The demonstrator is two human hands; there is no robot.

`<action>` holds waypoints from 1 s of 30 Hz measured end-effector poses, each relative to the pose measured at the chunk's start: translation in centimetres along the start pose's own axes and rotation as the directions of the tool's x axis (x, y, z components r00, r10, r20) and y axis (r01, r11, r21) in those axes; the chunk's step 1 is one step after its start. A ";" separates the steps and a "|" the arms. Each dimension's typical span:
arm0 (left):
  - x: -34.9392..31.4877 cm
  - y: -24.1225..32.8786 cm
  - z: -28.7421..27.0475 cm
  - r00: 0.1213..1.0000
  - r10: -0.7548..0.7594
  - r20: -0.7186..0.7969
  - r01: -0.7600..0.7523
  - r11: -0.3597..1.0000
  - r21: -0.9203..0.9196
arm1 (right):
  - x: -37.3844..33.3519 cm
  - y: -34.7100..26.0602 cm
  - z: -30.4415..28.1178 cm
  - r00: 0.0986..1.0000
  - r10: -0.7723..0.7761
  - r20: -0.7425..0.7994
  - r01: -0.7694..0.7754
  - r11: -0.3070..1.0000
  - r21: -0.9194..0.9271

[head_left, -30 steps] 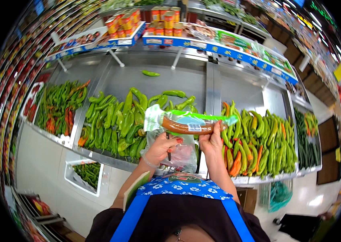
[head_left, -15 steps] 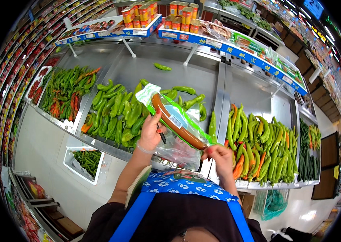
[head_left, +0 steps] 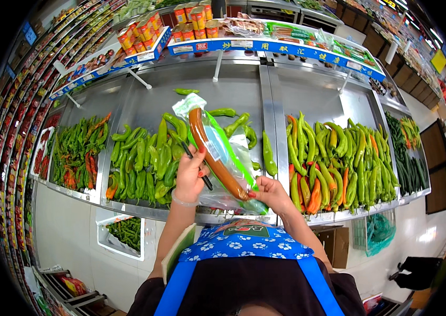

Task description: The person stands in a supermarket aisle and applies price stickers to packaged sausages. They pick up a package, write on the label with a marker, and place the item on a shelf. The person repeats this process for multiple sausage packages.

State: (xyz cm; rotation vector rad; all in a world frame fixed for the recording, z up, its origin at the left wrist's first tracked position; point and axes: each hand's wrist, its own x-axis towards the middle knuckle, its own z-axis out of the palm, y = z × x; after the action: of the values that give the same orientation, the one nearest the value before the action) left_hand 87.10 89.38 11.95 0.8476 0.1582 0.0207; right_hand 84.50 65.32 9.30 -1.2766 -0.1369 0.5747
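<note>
At the left edge of the steel display counter [head_left: 144,105], a bin of thin green and red chillies [head_left: 75,152]; beside it, pale green long peppers [head_left: 149,158]. Left hand [head_left: 190,176] closed on a black pen [head_left: 197,169] and the side of a clear plastic bag holding 1 long brown sausage [head_left: 215,155]. Right hand [head_left: 271,194] pinches its lower end. Judged step: inspecting the packet; the next move calls for steady 2-handed support. Right bin: mixed green and orange peppers [head_left: 339,163].
</note>
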 end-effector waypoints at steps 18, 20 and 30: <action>-2.1 -3.4 5.1 0.952 -0.236 0.194 0.182 0.948 0.261 | 3.1 0.0 -2.2 0.989 -0.140 -0.041 0.146 0.938 0.313; -2.1 -3.5 4.8 0.954 -0.213 0.209 0.144 0.942 0.303 | 3.1 0.5 -2.0 0.983 -0.170 -0.076 0.185 0.938 0.294; -0.9 -3.0 3.2 0.902 -0.177 0.393 0.119 0.978 0.169 | 0.6 -0.6 0.1 0.990 -0.128 0.055 0.089 0.887 0.454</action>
State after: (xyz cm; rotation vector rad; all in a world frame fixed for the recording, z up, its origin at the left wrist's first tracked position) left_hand 86.50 84.89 11.89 0.9617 -0.1715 -0.3138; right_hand 85.13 65.62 9.78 -0.7867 -0.1340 0.5255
